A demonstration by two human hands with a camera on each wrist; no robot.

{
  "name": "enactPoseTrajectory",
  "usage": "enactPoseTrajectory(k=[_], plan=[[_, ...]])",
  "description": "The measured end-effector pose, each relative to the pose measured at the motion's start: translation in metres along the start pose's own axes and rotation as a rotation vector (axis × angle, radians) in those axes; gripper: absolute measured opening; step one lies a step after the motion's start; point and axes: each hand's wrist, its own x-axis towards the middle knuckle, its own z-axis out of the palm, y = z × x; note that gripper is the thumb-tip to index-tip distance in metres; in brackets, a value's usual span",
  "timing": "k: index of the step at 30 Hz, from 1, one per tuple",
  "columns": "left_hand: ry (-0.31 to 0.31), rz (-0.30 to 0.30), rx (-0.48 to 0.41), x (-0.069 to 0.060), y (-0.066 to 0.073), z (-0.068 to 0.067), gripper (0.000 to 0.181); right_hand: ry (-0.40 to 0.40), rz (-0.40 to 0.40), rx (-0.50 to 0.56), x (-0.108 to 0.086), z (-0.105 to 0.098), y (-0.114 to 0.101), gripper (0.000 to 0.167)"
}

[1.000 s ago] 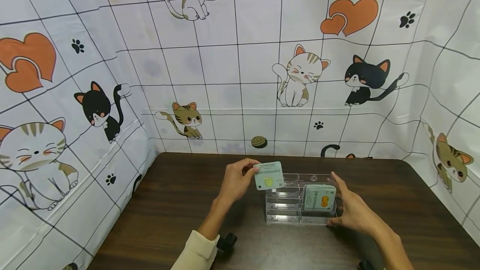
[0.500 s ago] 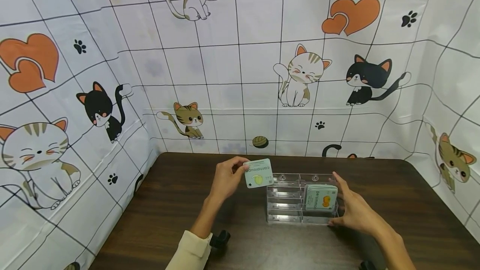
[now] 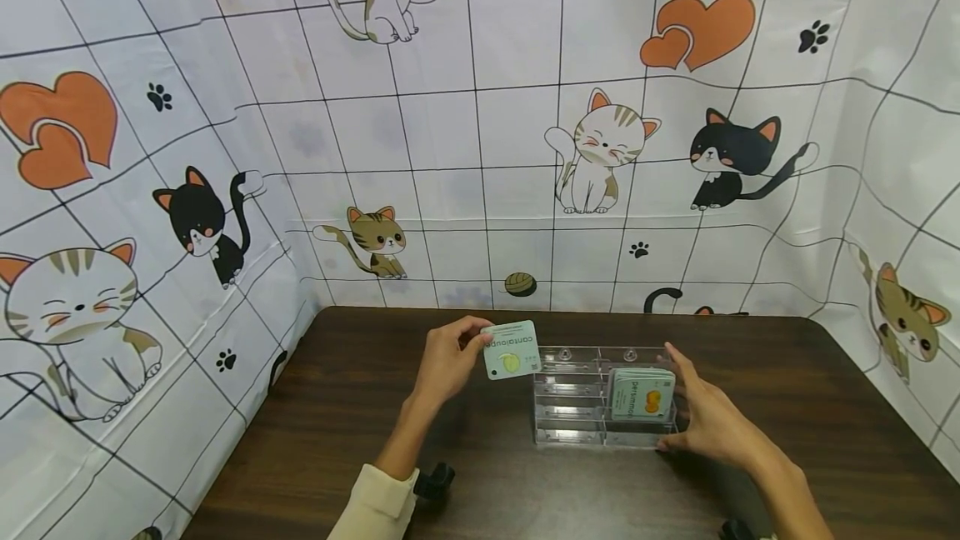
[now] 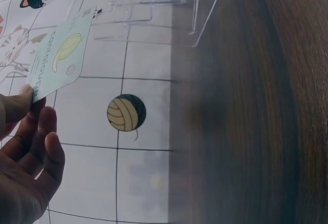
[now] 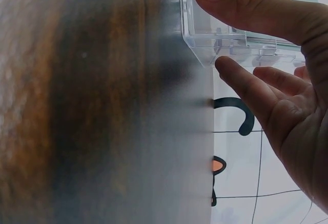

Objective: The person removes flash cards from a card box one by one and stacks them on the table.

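My left hand [image 3: 442, 365] pinches a pale green card [image 3: 512, 350] by its edge between thumb and fingers. The card reads "cantaloupe" above a yellow-green fruit picture, and its corners are rounded. It hangs in the air at the upper left end of a clear plastic tiered rack [image 3: 567, 413]. My right hand [image 3: 708, 419] grips the rack's right end, thumb at the front and fingers behind. In the right wrist view, the thumb [image 5: 246, 6] lies along the clear wall. A stack of cards [image 3: 640, 396] stands in the rack's right half, its front one showing an orange persimmon.
The rack stands on a dark brown wooden table [image 3: 330, 432]. A white curtain [image 3: 450, 132] with grid lines and cartoon cats rises behind the table and along both sides. Dark wrist devices [image 3: 435, 482] sit near the cuffs.
My left hand has drawn the cantaloupe card leftward, from overlapping the rack's upper left corner to beside it. My right hand and the rack have stayed in place.
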Motion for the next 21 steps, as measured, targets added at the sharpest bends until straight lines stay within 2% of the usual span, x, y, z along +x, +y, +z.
enactPoseTrajectory(k=[13, 21], plan=[[-0.007, -0.022, 0.045, -0.002, -0.009, -0.01, 0.014, -0.002, -0.012, 0.003, -0.001, -0.001, -0.001, 0.156], [-0.002, -0.042, 0.037, -0.006, -0.014, -0.015, 0.014, -0.006, -0.012, 0.012, -0.001, 0.0, 0.001, 0.156]])
